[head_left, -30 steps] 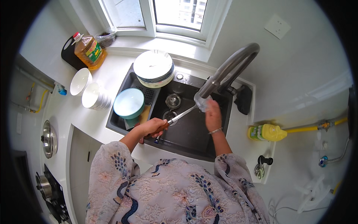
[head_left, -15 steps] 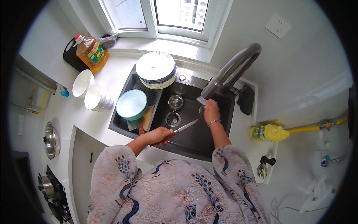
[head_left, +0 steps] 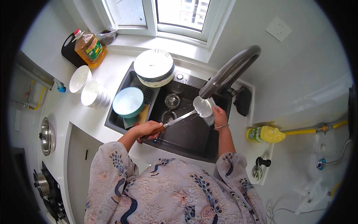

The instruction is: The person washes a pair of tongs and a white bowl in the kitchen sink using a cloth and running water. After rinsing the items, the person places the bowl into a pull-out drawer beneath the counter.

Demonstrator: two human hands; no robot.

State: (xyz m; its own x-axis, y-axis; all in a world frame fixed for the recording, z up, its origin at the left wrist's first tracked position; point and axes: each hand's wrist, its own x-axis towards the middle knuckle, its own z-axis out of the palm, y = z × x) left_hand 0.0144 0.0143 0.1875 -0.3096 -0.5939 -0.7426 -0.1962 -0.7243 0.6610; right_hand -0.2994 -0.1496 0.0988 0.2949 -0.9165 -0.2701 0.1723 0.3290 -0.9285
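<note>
A metal spatula (head_left: 182,117) with a brown handle lies in my left hand (head_left: 148,129), whose fingers are wrapped round that handle above the sink's front edge. Its wide, shiny blade slants up to the right, below the faucet. At the blade's right edge, my right hand (head_left: 220,117) pinches a thin whitish cloth (head_left: 209,120), partly behind the blade. Under the spatula, in the dark sink (head_left: 182,143), rests a metal ladle (head_left: 172,100) beside the drain. I cannot tell whether water runs from the faucet (head_left: 233,69).
Left in the sink, a light-blue bowl (head_left: 128,101) stands before stacked plates (head_left: 153,63). White bowls (head_left: 93,94) and an oil bottle (head_left: 90,49) occupy the left counter. A yellow bottle (head_left: 265,134) stands at right. A pot lid (head_left: 47,136) sits far left.
The spatula's blade has turned from edge-on to broad face up, now fully visible. My right hand has shifted right and slightly down with the cloth.
</note>
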